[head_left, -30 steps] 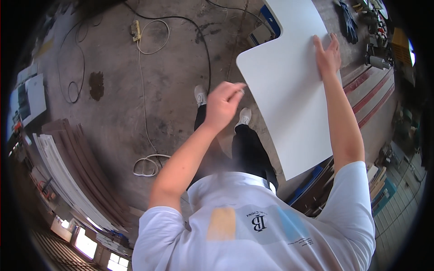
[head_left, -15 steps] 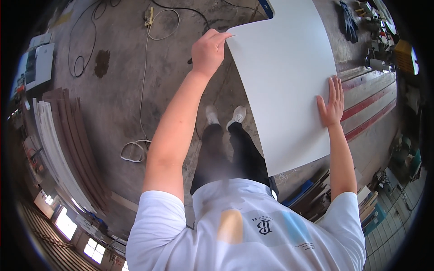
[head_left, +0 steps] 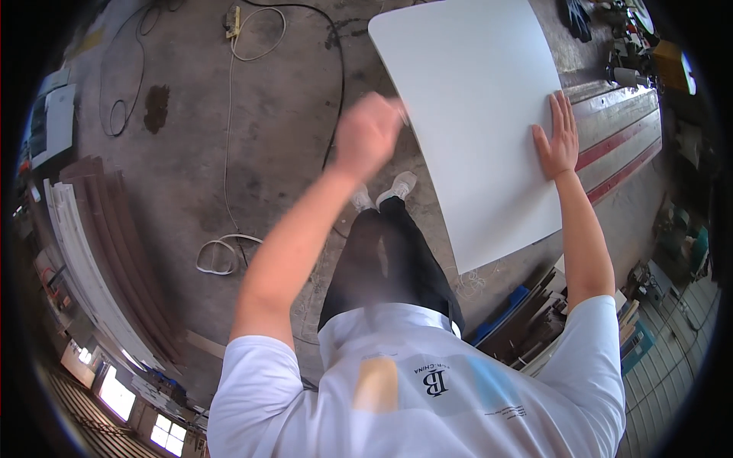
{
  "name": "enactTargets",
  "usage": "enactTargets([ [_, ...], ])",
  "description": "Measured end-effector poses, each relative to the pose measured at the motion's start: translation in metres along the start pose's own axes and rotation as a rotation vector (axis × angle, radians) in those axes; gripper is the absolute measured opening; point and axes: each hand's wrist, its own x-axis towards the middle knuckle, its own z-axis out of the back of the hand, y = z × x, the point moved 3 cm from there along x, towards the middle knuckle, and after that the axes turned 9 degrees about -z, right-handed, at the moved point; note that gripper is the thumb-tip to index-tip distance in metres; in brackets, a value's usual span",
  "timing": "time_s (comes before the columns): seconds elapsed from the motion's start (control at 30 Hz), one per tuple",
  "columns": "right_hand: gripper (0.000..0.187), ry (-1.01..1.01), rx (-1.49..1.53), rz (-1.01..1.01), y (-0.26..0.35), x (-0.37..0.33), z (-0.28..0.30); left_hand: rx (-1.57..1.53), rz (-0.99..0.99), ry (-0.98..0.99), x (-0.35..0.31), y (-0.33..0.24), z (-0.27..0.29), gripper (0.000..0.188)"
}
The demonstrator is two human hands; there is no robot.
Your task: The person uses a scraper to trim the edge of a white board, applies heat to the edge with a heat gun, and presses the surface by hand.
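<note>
A large white panel with a rounded far corner lies in front of me, slightly to the right. At its left edge is my left hand, blurred by motion. Its fingers look pinched together at the edge, around something thin and small that I cannot make out. My right hand lies flat along the panel's right side, fingers stretched out and thumb apart, palm on the surface.
Long brown and white boards are stacked on the left. Cables and a yellow power strip lie on the concrete floor. Red-striped boards extend right of the panel; a dark glove and tools are beyond. More offcuts lie near my right side.
My left hand has come down the panel's left edge toward me, away from the far corner. My right hand stays flat on the panel, and the view has shifted a little.
</note>
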Motion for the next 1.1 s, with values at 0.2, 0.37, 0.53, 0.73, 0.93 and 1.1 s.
enactTargets([
  [0.2, 0.073, -0.011, 0.018, 0.012, 0.004, 0.003, -0.004, 0.220, 0.031, -0.211, 0.098, 0.079, 0.035, 0.020],
  [0.37, 0.072, -0.030, 0.026, 0.024, 0.000, 0.006, -0.004, 0.228, -0.107, -0.206, 0.067, 0.044, 0.017, 0.018],
  [0.53, 0.076, -0.065, 0.068, 0.029, -0.004, 0.008, -0.010, 0.188, -0.061, -0.084, -0.010, -0.015, -0.015, 0.022],
  [0.73, 0.077, -0.122, 0.077, 0.074, -0.012, 0.013, -0.018, 0.135, -0.021, -0.002, -0.093, -0.095, -0.051, 0.023],
  [0.93, 0.079, 0.106, 0.079, -0.117, 0.016, 0.009, 0.005, 0.101, 0.005, 0.105, -0.175, -0.167, -0.080, 0.021],
  [1.1, 0.077, 0.068, 0.098, -0.094, 0.000, 0.017, -0.008, -0.023, -0.061, 0.511, -0.251, -0.225, -0.117, 0.023],
])
